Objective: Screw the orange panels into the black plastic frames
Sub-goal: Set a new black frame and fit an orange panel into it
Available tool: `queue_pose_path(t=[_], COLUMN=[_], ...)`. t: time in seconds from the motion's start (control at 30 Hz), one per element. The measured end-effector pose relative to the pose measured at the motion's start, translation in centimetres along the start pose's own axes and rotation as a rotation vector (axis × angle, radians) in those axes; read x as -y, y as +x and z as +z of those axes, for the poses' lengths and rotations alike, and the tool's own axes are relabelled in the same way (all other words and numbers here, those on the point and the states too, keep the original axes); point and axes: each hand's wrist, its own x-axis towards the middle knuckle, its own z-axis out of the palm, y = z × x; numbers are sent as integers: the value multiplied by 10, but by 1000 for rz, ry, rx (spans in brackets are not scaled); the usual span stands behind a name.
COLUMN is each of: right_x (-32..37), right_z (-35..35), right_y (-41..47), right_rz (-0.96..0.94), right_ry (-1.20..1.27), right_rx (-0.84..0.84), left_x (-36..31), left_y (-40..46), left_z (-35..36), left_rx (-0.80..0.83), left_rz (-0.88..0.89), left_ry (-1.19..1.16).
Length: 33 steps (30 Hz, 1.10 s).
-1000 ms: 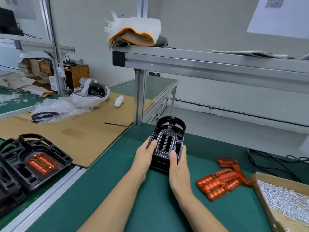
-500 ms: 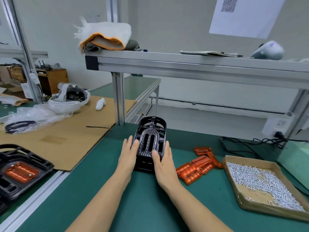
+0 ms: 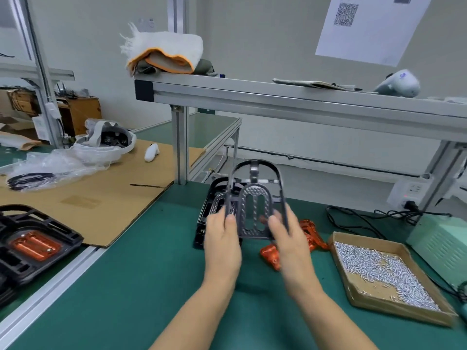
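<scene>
A black plastic frame (image 3: 255,198) with a grey perforated centre is lifted and tilted upright above the green bench. My left hand (image 3: 222,238) grips its left lower edge and my right hand (image 3: 290,236) grips its right lower edge. Behind it a stack of more black frames (image 3: 209,213) stands on the bench. Loose orange panels (image 3: 310,236) lie to the right, partly hidden by my right hand. A finished frame with an orange panel (image 3: 35,245) sits at the far left.
A cardboard tray of silver screws (image 3: 374,266) lies at the right, beside a pale green box (image 3: 444,241) and black cables (image 3: 358,218). Brown cardboard (image 3: 106,195) covers the left bench. An aluminium shelf (image 3: 278,97) crosses overhead, its post (image 3: 179,147) standing just behind the stack.
Both hands have lifted the top black frame off the stack and tipped it up toward me. The camera has swung right, so the screw tray shows more fully.
</scene>
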Motion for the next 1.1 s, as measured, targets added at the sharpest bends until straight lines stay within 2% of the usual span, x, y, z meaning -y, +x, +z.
queue_pose_path(t=[0.1,0.23,0.33,0.47,0.57,0.63,0.8,1.1], right_x=[16,26,29,18,4,2,-1,17], right_z=[-34,-83,-109,-125,-130,-130,-130,-137], right_y=[-8,-27,-51,-89,-107,-115,-128,-133], right_rz=[138,155,1,-304,-589,-685,-715,-487], right_ry=[300,218,-120,-635,-1063,-1239,-1313,-1370], right_rx=[-78,-99,-48,179,311,350,457,665], left_x=[1,2,-2,-3,3,7,12,19], left_y=[-35,-69,-74,-72,-74,-74,-76,-81], left_z=[24,41,41,37,34,30,26,27], left_rx=[102,286,262,222,251,328,437,497], left_rz=[-74,-124,-252,-429,-526,-508,-381,-112], left_ry=[-64,-82,-207,-405,-449,-327,60,437])
